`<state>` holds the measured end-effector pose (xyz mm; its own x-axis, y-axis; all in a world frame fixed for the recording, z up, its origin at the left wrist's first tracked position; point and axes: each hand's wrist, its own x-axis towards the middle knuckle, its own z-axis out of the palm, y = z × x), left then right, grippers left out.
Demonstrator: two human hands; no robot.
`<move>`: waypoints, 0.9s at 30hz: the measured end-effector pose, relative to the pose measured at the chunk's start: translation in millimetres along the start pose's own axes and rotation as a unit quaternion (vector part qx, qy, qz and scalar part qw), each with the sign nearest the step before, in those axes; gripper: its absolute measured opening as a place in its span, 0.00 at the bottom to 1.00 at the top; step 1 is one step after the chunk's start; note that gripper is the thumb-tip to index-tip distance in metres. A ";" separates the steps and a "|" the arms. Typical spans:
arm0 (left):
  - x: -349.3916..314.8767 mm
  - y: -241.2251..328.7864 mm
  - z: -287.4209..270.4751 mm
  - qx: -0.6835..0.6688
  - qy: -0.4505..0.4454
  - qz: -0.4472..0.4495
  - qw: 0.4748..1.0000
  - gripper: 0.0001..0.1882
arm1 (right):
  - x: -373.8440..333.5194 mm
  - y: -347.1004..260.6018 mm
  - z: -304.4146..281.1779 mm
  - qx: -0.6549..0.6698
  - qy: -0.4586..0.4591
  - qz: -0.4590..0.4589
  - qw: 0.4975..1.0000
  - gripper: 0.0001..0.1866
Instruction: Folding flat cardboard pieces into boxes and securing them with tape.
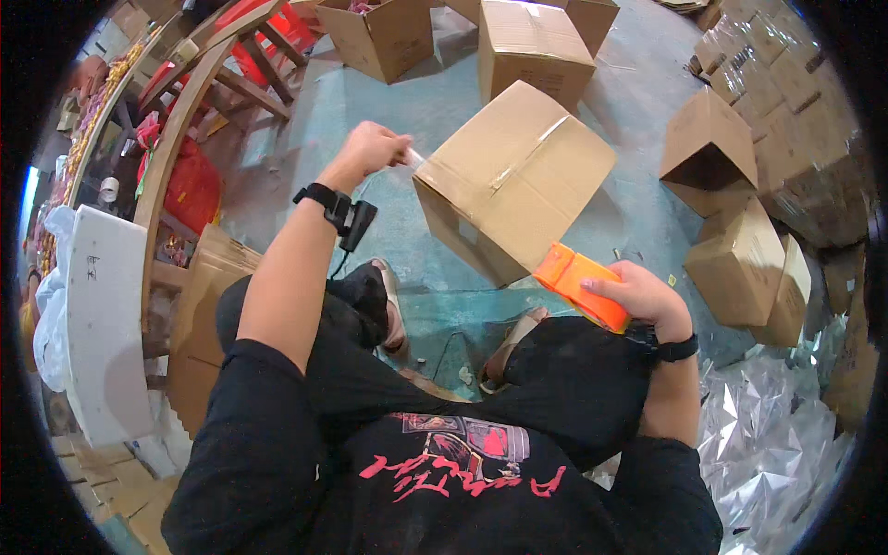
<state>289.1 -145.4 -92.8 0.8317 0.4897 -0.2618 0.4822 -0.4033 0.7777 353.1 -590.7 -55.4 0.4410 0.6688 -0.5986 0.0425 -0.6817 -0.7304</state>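
Observation:
A closed cardboard box (499, 148) stands on the floor in front of my knees, with clear tape (523, 157) running along its top seam. My left hand (372, 150) is beyond the box's left corner, fingers pinched on a whitish strip of tape (413, 159) that reaches the box edge. In my right hand (643, 294) is an orange tape dispenser (578, 285), held at the box's near right corner. Its far end overlaps that corner in view; whether they touch, I cannot tell.
More cardboard boxes (536, 46) stand farther off. Open boxes (712, 148) and wrapped stacks (805, 129) are on the right, above silvery film (768, 435). At left are a wooden frame (171, 157), a white foam panel (106, 314) and flattened cardboard (208, 305).

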 end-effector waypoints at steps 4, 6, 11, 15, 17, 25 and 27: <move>22.0 -38.9 4.1 0.102 0.056 -0.008 0.993 0.15 | 14.8 19.7 3.3 -0.066 -0.008 0.090 0.994 0.32; 23.7 -40.2 25.8 0.126 0.059 -0.014 0.990 0.15 | 20.7 25.1 6.5 -0.076 -0.019 0.111 0.991 0.33; 31.2 -79.1 59.1 0.062 -0.056 -0.051 0.995 0.18 | 36.6 11.7 12.0 -0.068 -0.016 0.127 0.989 0.33; 49.6 -78.1 48.5 0.247 0.052 -0.013 0.968 0.25 | 40.9 10.4 11.6 0.051 -0.033 0.155 0.986 0.30; 61.6 -84.7 44.8 0.138 0.101 -0.035 0.985 0.25 | 46.3 -5.5 24.5 0.055 -0.049 0.143 0.987 0.34; -0.9 -20.4 92.7 0.018 0.267 0.059 0.962 0.18 | 51.6 -29.8 47.0 -0.238 -0.095 0.052 0.965 0.39; -13.5 -26.9 98.9 -0.064 0.283 0.037 0.956 0.19 | 45.8 -40.3 53.4 -0.318 -0.034 0.023 0.947 0.36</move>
<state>292.1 -217.6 -166.7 0.5631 0.8176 0.1200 0.3595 -0.3731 0.8553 323.8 -516.7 -70.9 0.3978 0.6361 -0.6612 0.5651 -0.7376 -0.3697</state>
